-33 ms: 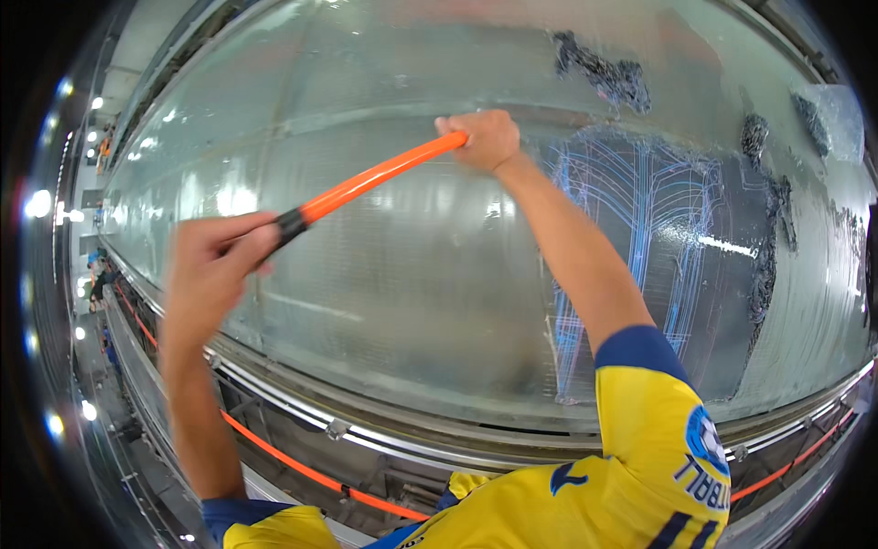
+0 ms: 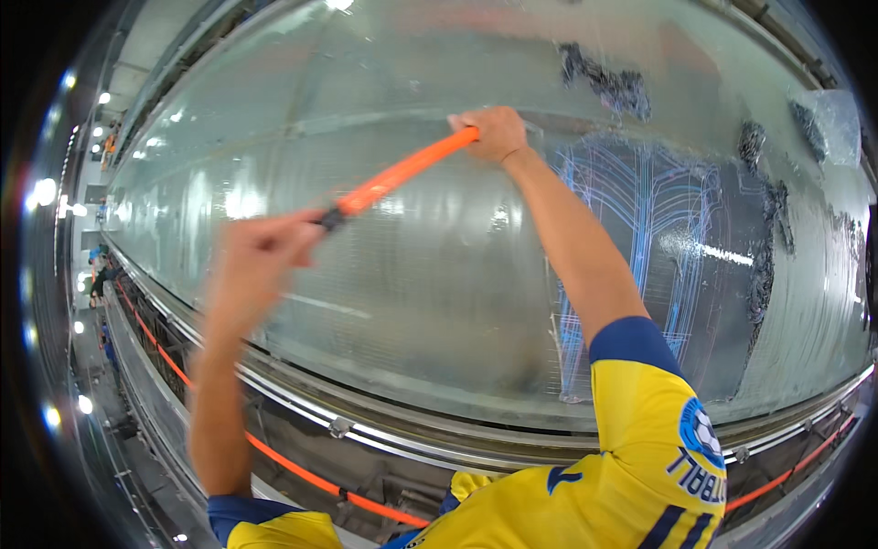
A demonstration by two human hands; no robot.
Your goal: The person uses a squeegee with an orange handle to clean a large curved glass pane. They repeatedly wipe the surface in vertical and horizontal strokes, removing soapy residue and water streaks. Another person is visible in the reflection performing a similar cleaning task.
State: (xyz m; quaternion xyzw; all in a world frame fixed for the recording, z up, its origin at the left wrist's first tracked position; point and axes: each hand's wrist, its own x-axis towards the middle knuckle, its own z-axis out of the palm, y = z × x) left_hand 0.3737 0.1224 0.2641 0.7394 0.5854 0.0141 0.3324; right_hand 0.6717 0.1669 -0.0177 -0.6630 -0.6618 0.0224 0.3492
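An orange tube (image 2: pixel 407 172) with a black band at its near end slants above a wide, wet, greenish translucent sheet (image 2: pixel 412 302). My right hand (image 2: pixel 497 131) is closed around the tube's far end, its arm stretched forward. At the near end, my left hand (image 2: pixel 261 265) grips beside the black band; it is smeared by motion and its fingertips are partly hidden. Whether the tube touches the sheet cannot be told. Right of my right forearm lies a dark panel (image 2: pixel 722 302) covered with fine blue and reddish curved lines.
Dark crumpled patches (image 2: pixel 622 90) lie on the sheet at the far right, beside a piece of clear film (image 2: pixel 840 123). A metal rail (image 2: pixel 393 444) borders the near edge, with an orange hose (image 2: pixel 302 471) below it. Another person (image 2: pixel 99 274) stands far left.
My left hand has moved to the right, bringing the black-banded end closer to my right hand. My right hand has shifted slightly right. The tube slants a little more steeply.
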